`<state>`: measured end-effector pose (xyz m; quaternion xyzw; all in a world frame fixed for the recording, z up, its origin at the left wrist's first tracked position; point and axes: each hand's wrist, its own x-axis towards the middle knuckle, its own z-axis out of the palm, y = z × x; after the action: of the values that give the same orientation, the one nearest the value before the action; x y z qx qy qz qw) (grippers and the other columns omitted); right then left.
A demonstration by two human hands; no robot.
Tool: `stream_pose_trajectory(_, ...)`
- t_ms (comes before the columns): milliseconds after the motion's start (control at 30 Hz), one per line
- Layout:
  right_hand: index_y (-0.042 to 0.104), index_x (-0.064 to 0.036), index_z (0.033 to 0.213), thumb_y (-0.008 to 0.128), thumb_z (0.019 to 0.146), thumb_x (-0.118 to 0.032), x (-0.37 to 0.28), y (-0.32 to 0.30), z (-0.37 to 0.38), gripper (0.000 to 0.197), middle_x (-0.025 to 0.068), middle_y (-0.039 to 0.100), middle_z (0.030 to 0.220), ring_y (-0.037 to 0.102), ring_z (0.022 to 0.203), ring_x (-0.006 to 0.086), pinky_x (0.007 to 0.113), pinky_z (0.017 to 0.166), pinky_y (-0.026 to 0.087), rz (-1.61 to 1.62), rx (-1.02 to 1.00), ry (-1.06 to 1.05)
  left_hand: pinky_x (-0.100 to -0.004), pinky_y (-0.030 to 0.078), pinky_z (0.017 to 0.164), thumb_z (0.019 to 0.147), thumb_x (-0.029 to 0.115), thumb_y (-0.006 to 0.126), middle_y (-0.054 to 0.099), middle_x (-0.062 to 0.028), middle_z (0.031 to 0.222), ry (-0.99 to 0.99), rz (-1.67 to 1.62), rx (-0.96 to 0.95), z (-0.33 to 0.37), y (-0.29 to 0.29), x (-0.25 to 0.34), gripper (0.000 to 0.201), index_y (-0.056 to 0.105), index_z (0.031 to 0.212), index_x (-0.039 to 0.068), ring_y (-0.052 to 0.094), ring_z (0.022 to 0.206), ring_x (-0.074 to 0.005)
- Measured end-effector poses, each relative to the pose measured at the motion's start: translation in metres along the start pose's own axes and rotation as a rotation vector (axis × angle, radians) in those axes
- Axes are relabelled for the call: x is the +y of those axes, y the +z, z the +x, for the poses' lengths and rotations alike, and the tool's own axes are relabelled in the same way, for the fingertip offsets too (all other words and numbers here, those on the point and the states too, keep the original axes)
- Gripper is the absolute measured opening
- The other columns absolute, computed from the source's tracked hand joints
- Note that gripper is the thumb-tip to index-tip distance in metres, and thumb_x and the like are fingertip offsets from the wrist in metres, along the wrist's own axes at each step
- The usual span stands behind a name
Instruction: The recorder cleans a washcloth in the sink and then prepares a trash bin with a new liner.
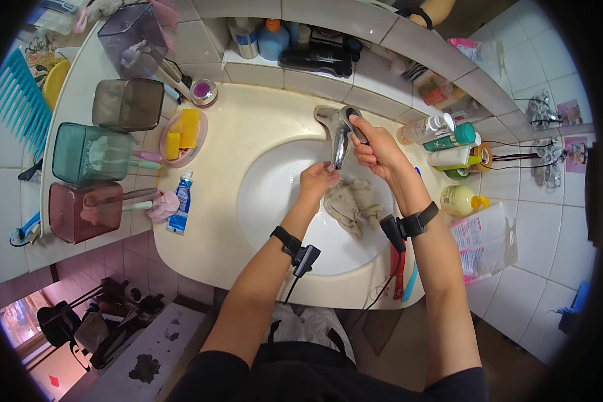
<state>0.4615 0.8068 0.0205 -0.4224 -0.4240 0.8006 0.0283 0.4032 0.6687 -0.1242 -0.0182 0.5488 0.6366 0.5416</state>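
Observation:
A chrome faucet (340, 142) stands at the back of the white sink basin (264, 181), its spout pointing down toward me. My right hand (380, 149) is closed round the faucet's lever handle (356, 124), thumb near its top. Right at the spout's tip is my left hand (317, 182), its fingers bent and close together. Whether it grips the spout or something small there, I cannot make out. Below both hands a crumpled beige cloth (352, 206) lies in the basin. Each wrist wears a black strap with a small device and cable.
On the cream counter (214, 254) at left lie a toothpaste tube (180, 202) and a pink dish (181, 137) with yellow sponges. Tinted cups (90, 153) with toothbrushes hang beside them. Several bottles (452, 137) stand right of the basin; a red-handled tool (398, 275) rests near the front edge.

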Motion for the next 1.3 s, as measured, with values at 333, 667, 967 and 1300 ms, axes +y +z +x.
stream_pose_trajectory(333, 0.044, -0.0099, 0.062, 0.059, 0.089, -0.042, 0.000, 0.003, 0.004, 0.045, -0.0061, 0.032, 0.044, 0.027, 0.033, 0.0050, 0.020, 0.033, 0.020, -0.024, 0.033, 0.016, -0.0387, 0.048, 0.083, 0.075, 0.025, 0.068, 0.066, -0.0184, 0.097, 0.322, 1.227, -0.024, 0.005, -0.008, -0.096, 0.047, 0.059, 0.114, -0.001, 0.064, 0.091, -0.0324)
stream_pose_trajectory(667, 0.051, -0.0069, 0.070, 0.059, 0.089, -0.038, 0.008, -0.001, 0.004, 0.038, -0.0043, 0.037, 0.049, 0.029, 0.038, 0.0060, 0.022, 0.037, 0.023, 0.022, 0.016, -0.033, -0.0241, 0.042, 0.063, 0.085, 0.019, 0.066, 0.059, -0.0004, 0.072, 0.297, 0.337, 0.176, -0.059, -0.031, -0.032, 0.021, 0.068, 0.091, -0.002, 0.051, 0.066, -0.0093)
stream_pose_trajectory(967, 0.056, -0.0042, 0.085, 0.046, 0.095, -0.051, 0.024, -0.036, -0.036, 0.049, 0.0010, 0.056, 0.063, 0.054, 0.052, 0.0119, 0.023, 0.054, 0.045, 0.135, -0.010, -0.079, -0.0320, 0.047, 0.072, 0.067, 0.009, 0.072, 0.064, -0.0163, 0.092, 0.633, 0.863, 0.281, -0.044, -0.075, -0.027, 0.018, 0.056, 0.072, 0.002, 0.061, 0.083, -0.0242)
stream_pose_trajectory(1300, 0.049, -0.0061, 0.131, 0.067, 0.082, -0.014, 0.184, -0.029, -0.063, 0.052, 0.0135, 0.061, 0.113, 0.058, 0.104, 0.0223, 0.033, 0.089, 0.046, -0.851, 0.137, -0.456, -0.0205, 0.038, 0.062, 0.077, 0.003, 0.061, 0.065, -0.0076, 0.096, 0.022, 0.193, -0.170, -0.105, -0.060, 0.020, 0.015, 0.048, 0.072, 0.008, 0.049, 0.072, -0.0050)
